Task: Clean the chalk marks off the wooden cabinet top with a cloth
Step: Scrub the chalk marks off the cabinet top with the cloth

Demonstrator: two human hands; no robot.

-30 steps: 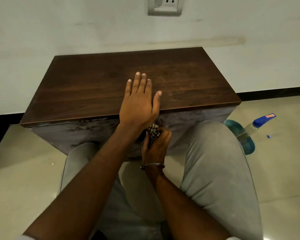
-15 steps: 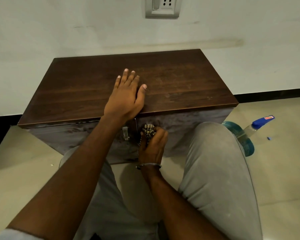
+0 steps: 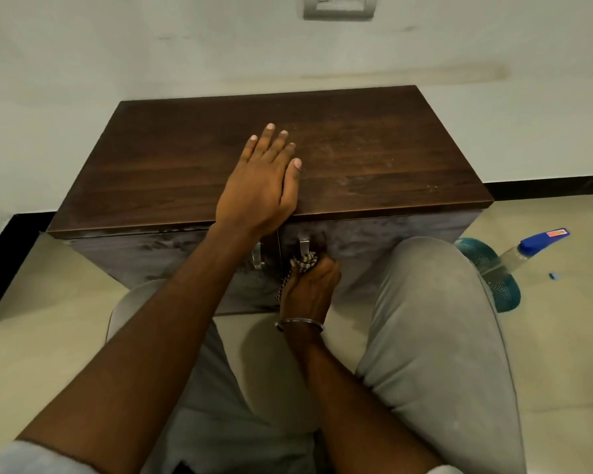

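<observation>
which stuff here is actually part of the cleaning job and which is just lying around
Part of the job:
- cabinet top, faint pale marks on it
- cloth, bunched in the right hand against the cabinet front
- left hand, flat on the top

Lying about:
- spray bottle on the floor at right
- teal mesh thing under it
- small blue bit on the floor
- wall socket

Single head-worn wide-angle view, looking forward and steeply down from above the seated person's knees. Close range: cabinet top (image 3: 374, 159) fills mid-frame, wall behind, floor (image 3: 562, 336) at the sides.
</observation>
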